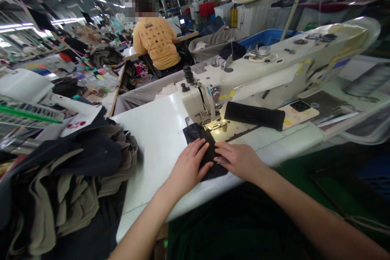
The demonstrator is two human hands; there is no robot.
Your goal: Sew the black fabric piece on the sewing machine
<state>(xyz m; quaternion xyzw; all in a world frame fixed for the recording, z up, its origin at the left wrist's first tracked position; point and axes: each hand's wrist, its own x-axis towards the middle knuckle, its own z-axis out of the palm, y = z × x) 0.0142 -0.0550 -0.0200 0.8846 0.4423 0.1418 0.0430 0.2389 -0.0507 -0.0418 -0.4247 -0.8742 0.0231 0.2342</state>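
Observation:
A dark piece of fabric [210, 154] lies on the white sewing table, its far end beside the presser foot [217, 126] of the sewing machine [243, 77]. My left hand [190, 164] rests on the fabric with its fingers stretched out. At the fabric's right edge, my right hand [237, 159] is closed around a small, pointed metal tool [221, 160], mostly hidden by the fingers. The machine's lamp lights the needle area.
A folded black piece [254, 115] and a phone [300, 114] lie right of the needle. Dark and grey-brown fabric pieces [76, 195] are heaped at left. Behind the table stand a cloth-lined bin [143, 93] and a blue crate [258, 38]. A person in a yellow shirt [157, 42] sits beyond.

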